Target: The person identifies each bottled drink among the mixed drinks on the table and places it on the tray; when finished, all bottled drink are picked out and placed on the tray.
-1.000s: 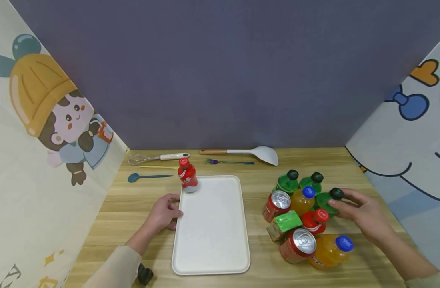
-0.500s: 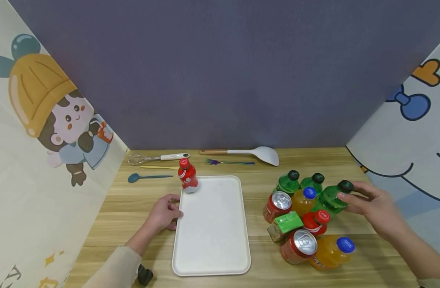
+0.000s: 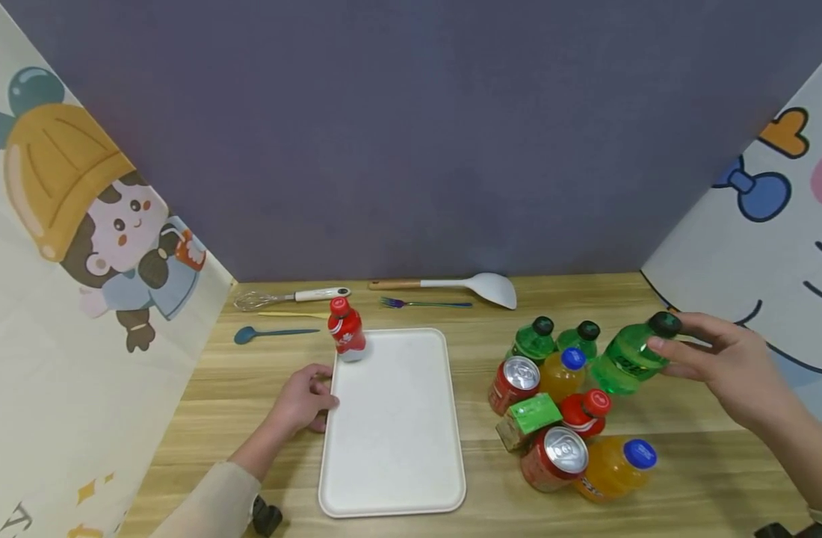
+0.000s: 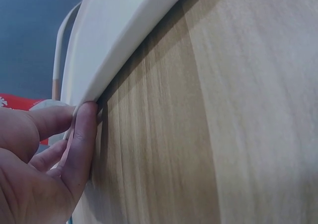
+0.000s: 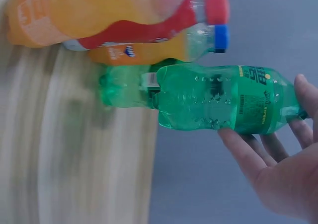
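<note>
My right hand (image 3: 737, 366) grips a green soda bottle (image 3: 626, 359) near its black cap. In the right wrist view the bottle (image 5: 198, 97) is raised off the table, base towards the wood. Beside it stand two more green bottles (image 3: 533, 345), two orange soda bottles (image 3: 616, 471), a red bottle (image 3: 581, 418), two red cans (image 3: 552, 463) and a small green-topped carton (image 3: 528, 422). At the left edge of the white tray (image 3: 394, 426), my left hand (image 3: 303, 400) pinches the rim between thumb and finger. Another red bottle (image 3: 347, 332) stands at the tray's far left corner.
Along the back lie a whisk (image 3: 293, 297), a thin yellow utensil (image 3: 293, 314), a blue spoon (image 3: 273, 333), a fork (image 3: 424, 303) and a white turner (image 3: 478, 285). A dark wall (image 3: 411, 149) closes the back, with printed panels at both sides.
My right hand has lifted the green bottle up and to the right, out of the drinks group. The left hand keeps its place at the tray; the head view has shifted slightly.
</note>
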The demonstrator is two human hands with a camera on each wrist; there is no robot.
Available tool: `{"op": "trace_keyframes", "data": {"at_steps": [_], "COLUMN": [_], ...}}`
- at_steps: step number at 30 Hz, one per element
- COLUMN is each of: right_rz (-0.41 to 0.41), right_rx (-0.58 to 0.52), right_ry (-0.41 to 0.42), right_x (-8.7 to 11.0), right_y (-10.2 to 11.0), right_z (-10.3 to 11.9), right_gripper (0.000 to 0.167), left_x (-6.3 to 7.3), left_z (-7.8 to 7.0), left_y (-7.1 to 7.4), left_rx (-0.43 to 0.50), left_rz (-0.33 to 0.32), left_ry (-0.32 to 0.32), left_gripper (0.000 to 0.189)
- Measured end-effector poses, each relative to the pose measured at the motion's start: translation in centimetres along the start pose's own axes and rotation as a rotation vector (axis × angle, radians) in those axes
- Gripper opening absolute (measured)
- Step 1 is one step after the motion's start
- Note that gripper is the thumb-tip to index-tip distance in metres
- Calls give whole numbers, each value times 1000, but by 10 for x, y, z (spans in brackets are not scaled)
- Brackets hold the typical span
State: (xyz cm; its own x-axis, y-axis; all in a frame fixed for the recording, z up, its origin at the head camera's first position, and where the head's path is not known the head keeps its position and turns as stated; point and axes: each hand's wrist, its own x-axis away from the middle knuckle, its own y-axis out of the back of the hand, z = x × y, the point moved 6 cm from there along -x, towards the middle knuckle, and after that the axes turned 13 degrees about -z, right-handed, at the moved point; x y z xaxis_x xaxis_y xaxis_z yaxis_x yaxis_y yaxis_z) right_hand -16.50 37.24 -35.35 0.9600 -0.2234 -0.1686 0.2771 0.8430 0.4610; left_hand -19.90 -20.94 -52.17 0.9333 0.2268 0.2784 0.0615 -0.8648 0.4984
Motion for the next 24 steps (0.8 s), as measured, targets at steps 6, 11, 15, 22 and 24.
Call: {"op": "trace_keyframes", "data": {"at_steps": [6,11,15,22,24], "right_rz": [-39,-45,-46,-54,-55], "right_rx": [121,232,251,287,298], "right_ry": [28,52,81,134,136], "right_x": [2,0,-2,-7,-9], "right_y": [9,13,14,10,9], "right_z": [18,32,47,78,84], "right_gripper": [39,47,44,42,43], "left_x": [0,1,2,3,4], "left_z": [1,1,0,-1,-2], "left_y": [0,1,3,7,8], "left_rx": [0,11,29,25,20], "left_rz": [8,14,17,30,33], "left_ry": [9,18,24,57,60], "left_gripper": [55,55,54,51,50]}}
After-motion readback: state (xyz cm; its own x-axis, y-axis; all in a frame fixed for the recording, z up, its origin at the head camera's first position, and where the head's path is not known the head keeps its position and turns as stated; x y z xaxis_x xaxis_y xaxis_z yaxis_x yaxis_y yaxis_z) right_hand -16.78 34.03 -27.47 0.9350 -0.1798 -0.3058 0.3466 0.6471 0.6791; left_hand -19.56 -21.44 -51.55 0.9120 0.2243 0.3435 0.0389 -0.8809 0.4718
